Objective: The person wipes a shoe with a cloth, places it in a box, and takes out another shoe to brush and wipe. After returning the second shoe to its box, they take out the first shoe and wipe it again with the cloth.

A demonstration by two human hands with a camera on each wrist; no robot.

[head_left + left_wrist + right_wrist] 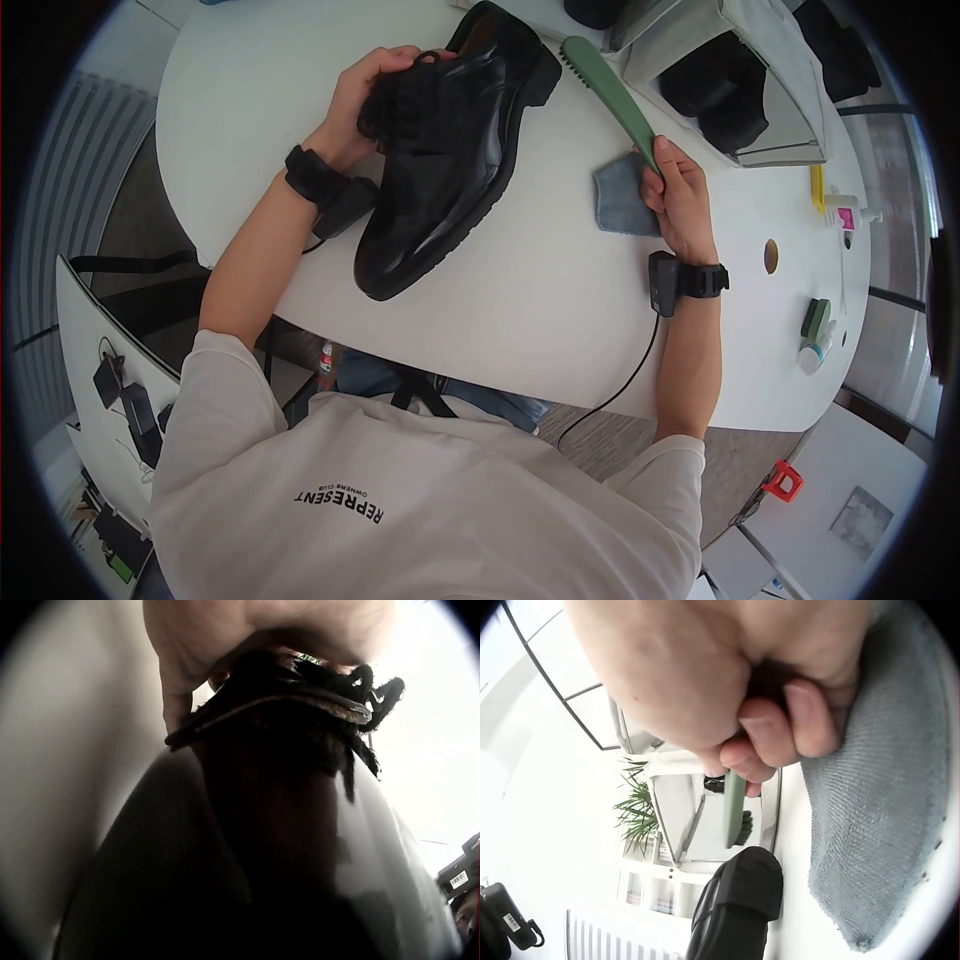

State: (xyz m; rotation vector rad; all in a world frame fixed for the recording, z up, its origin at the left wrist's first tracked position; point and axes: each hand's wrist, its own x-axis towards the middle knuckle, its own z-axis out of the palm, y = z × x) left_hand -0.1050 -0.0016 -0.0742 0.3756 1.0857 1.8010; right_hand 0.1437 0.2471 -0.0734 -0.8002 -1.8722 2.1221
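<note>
A black leather shoe [445, 165] lies tilted above the white table, its toe toward the person. My left hand [350, 105] grips it at the laces and tongue; in the left wrist view the hand [270, 630] holds the tongue edge above the dark shoe [277, 817]. My right hand [682, 195] holds a green brush [612, 95] by its handle end, bristles facing the shoe. In the right wrist view the fingers curl round the brush [735, 810], beside the shoe heel [754, 885]. A grey-blue cloth [622, 195] lies by the right hand.
A light box [780, 90] with dark items inside stands at the back right of the table [480, 340]. At the right edge are a white bottle [815, 350], a dark green brush [815, 317] and a pink-labelled bottle [846, 214]. A cable [625, 385] hangs from the right wrist.
</note>
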